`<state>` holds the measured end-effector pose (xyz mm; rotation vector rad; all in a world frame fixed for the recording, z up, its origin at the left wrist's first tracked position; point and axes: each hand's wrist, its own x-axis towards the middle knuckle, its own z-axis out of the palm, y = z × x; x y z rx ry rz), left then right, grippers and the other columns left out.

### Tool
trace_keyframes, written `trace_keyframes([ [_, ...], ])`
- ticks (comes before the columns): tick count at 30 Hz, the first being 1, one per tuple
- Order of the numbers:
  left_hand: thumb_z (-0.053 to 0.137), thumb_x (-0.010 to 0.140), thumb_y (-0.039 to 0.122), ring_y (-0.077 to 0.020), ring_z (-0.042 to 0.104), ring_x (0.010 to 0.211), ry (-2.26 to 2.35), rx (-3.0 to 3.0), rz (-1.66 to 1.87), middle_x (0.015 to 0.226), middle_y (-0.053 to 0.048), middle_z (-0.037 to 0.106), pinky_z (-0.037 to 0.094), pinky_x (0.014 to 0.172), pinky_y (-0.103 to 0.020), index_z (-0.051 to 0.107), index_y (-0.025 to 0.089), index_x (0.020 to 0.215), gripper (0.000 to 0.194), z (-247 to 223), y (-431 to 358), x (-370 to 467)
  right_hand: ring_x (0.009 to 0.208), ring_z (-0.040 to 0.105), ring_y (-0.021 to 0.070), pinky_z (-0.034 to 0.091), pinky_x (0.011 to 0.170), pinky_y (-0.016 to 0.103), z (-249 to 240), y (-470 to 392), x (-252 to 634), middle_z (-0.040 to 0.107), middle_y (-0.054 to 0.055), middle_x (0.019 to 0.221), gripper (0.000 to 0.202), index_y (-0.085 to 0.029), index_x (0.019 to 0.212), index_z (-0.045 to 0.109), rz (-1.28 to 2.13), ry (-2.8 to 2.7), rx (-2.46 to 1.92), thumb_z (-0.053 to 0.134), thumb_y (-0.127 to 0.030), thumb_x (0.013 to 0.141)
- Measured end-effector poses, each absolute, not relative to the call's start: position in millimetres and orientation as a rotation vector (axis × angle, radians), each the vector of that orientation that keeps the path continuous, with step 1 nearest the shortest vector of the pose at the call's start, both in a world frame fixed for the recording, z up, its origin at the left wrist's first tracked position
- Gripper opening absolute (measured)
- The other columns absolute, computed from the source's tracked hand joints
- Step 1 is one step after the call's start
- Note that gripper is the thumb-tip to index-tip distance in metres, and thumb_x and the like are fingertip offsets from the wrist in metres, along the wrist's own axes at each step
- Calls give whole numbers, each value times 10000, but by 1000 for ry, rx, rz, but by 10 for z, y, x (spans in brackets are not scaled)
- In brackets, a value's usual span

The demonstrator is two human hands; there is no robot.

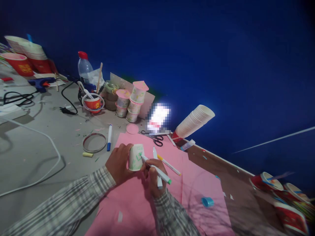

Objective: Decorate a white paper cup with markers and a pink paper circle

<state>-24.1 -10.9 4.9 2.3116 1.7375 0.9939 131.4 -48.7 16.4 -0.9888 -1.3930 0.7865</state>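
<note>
Evidently for steadiness, the cup (135, 160) is gripped by the left hand (119, 163), the green-ended marker (158, 172) pinched in the right hand (153, 182).

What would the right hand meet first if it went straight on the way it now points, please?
Most likely the green-patterned paper cup held in the left hand. The green-ended marker in the right hand points at its side, the tip at or very near it; contact is hard to judge.

Deep blue wall (221, 59), darker up top, grey tabletop (73, 160) in front, and the brown surface (243, 193) off right might be another table, can't really tell.
</note>
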Motion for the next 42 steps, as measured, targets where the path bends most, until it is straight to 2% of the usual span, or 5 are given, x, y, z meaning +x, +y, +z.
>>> trace_keyframes([
  [17,687,442,566,-244,540,741,1724,2232,959,816,-6,537,446,650,-376,419,237,1080,766,32,-103,-266,324,483,113,412,342,228,84,-443,1279,633,-21,560,338,-192,855,583,876,-1218,-918,498,-516,810],
  [23,695,446,566,-245,545,728,1718,2155,1006,789,-3,525,465,634,-382,444,230,1058,742,60,-107,-258,350,515,133,446,359,256,70,-460,1315,642,-6,608,240,-201,920,591,752,-1301,-985,461,-392,852],
  [30,699,419,630,-245,546,742,1703,2086,1015,829,-18,526,479,650,-397,436,227,1062,803,42,-84,-269,606,678,212,571,573,317,100,-427,1303,708,23,709,165,-216,888,650,280,-1549,-992,535,-152,789],
  [35,680,432,639,-229,546,716,1726,2065,1023,822,-22,526,484,637,-390,440,212,1066,801,56,-84,-260,675,699,230,593,623,330,37,-405,1298,730,51,758,199,-208,937,662,117,-1603,-975,574,-129,776],
  [42,672,440,653,-241,533,737,1717,2061,1005,805,-7,501,486,649,-408,431,223,1072,802,49,-82,-263,755,700,246,592,643,350,16,-413,1302,707,68,856,255,-208,997,631,219,-1617,-993,615,-114,761],
])
